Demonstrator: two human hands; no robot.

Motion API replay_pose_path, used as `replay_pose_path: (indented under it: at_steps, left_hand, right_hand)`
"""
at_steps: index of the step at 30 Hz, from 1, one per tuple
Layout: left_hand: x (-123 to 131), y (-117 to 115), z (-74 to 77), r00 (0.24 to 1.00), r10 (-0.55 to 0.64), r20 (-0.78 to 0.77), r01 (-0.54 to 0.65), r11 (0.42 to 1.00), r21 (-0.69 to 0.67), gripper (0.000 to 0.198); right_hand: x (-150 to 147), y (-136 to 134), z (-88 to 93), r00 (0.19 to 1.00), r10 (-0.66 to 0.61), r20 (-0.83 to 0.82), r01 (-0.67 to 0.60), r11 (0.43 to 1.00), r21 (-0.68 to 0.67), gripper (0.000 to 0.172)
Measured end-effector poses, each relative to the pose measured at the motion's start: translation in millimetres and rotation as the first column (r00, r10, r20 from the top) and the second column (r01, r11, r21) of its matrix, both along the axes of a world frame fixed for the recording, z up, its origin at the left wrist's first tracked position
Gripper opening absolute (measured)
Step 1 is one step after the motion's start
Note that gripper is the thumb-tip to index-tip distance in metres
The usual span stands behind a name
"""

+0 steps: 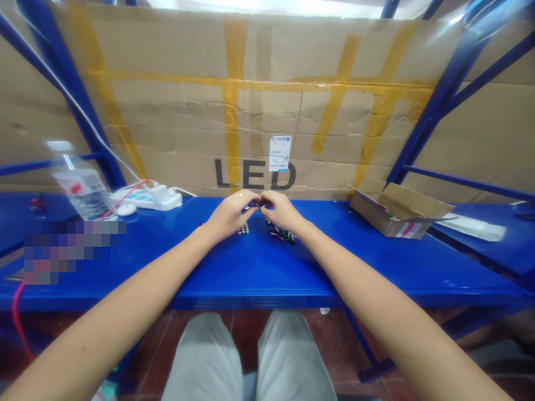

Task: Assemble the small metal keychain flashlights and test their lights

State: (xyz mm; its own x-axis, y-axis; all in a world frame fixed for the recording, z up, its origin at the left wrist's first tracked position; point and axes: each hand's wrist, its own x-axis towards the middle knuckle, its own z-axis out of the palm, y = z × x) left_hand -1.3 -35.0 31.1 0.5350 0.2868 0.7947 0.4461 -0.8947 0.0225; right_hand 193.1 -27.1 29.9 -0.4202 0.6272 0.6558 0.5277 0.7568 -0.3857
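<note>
My left hand [232,215] and my right hand [277,208] meet fingertip to fingertip above the blue tabletop [254,273]. Both are closed in a pinch around something small and dark, mostly hidden by the fingers; I cannot make out what it is. Under my left hand lies a cluster of small shiny metal pieces [243,229] on the table. Beside them, below my right hand, sits a little pile of coloured carabiner clips [281,236], with purple, green and dark ones showing. A sliver of something purple peeks out left of my left wrist.
An open cardboard box [401,214] stands at the right, with a white flat packet [474,225] beside it. At the left are a plastic water bottle [79,186], a white power strip [167,201] and a red cable [17,312]. Large taped cardboard [188,128] walls the back.
</note>
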Motion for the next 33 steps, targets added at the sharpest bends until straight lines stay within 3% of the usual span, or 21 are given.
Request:
replay_pose_path:
  at_steps: [10, 21, 26, 33]
  left_hand:
    - [0, 0, 1.0, 1.0, -0.019, 0.014, 0.018, 1.0, 0.026, 0.013]
    - [-3, -5, 6.3, 0.999, 0.055, 0.003, -0.055, 0.998, 0.014, 0.007]
    - [-15, 7, 6.9, 0.977, 0.213, 0.009, -0.212, 0.975, -0.073, 0.014]
    - [-43, 38, -9.3, 0.869, 0.385, -0.311, -0.471, 0.836, -0.281, 0.021]
  right_hand:
    - [3, 2, 1.0, 1.0, 0.004, 0.025, -0.005, 0.998, 0.066, 0.016]
    - [2, 2, 1.9, 0.998, 0.012, -0.07, -0.011, 1.0, 0.008, 0.014]
    - [2, 5, -2.5, 0.988, -0.006, -0.155, -0.009, 0.996, -0.094, 0.011]
    - [-1, 9, -9.7, 0.979, 0.019, -0.202, -0.06, 0.978, -0.202, 0.01]
